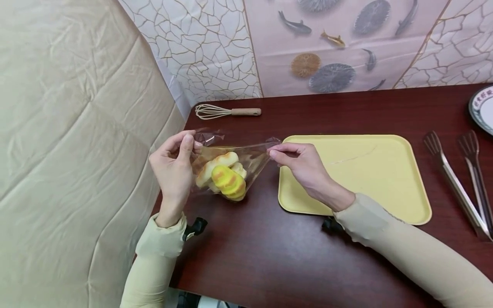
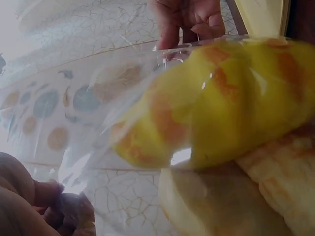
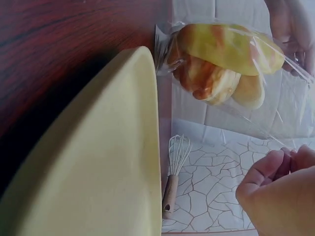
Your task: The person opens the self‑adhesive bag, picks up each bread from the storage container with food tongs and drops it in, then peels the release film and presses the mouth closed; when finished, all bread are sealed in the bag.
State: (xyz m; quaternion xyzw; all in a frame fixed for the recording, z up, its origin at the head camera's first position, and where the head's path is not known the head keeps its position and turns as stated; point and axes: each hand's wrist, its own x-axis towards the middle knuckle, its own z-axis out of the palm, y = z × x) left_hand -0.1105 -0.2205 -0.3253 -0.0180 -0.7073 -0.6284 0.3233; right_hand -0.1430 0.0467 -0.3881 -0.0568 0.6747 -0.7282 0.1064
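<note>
A clear plastic bag hangs between my two hands above the table. Inside it lie several pieces of bread: a yellow bread roll with orange-brown stripes in front, and a pale long bread roll with browned patches behind it. My left hand pinches the bag's upper left corner between thumb and fingers. At the upper right corner, my right hand pinches the film the same way. In the right wrist view, the bread in the bag hangs to the left of the right hand.
To the right lies a yellow tray, partly under my right forearm. A whisk with a wooden handle lies at the back. Two metal tongs and a patterned plate are at the far right. A beige padded cover borders the left side.
</note>
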